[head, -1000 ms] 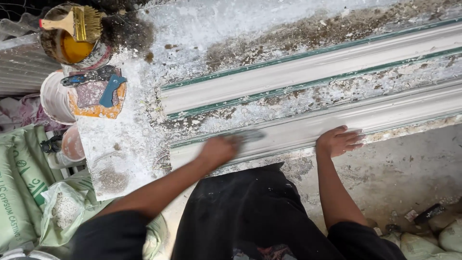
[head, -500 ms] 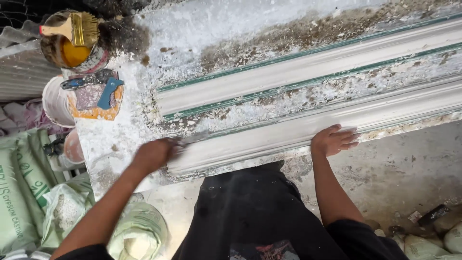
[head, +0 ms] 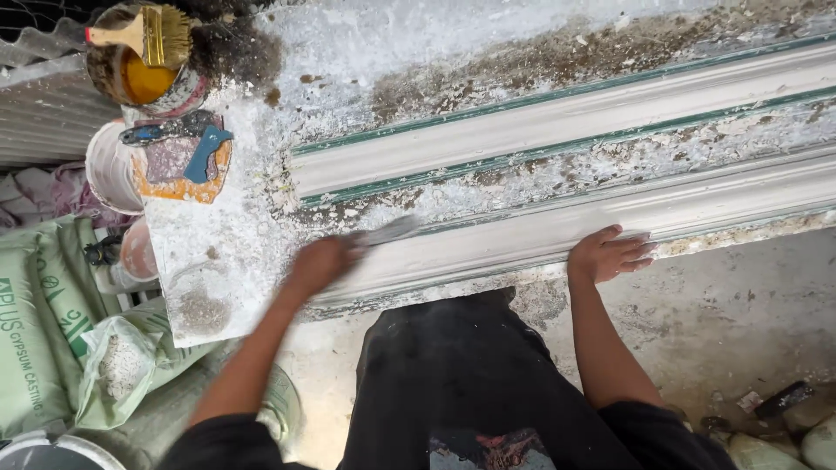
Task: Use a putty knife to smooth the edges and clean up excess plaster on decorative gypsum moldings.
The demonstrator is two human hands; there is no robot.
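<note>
A rough white surface [head: 226, 261], crusted with dried plaster and brown stains, fills the view over a dusty concrete floor. Along its near edge lies a long white plaster cornice moulding [head: 540, 231], its long axis running left to right and rising slightly toward the right, its left end near the middle of the surface. The left hand [head: 320, 261], blurred, has its grip closed on a thin grey flat-bladed scraper [head: 387, 231] whose blade points right, along the moulding and lying on its top face. The right hand [head: 610, 254] rests open and flat on the moulding further right, fingers spread toward the right, clamped on nothing. The moulding looks smooth and fully formed along its visible length, so the shaping seems largely done, with trimming at the left end apparently in hand; crumbs of plaster remain beside it. Behind it, parallel, lies a second white moulding with green edges [head: 557, 122]. At far left stand a tin of orange liquid with a yellow brush [head: 148, 52], a white bucket [head: 109, 170] and green gypsum sacks [head: 35, 322].
</note>
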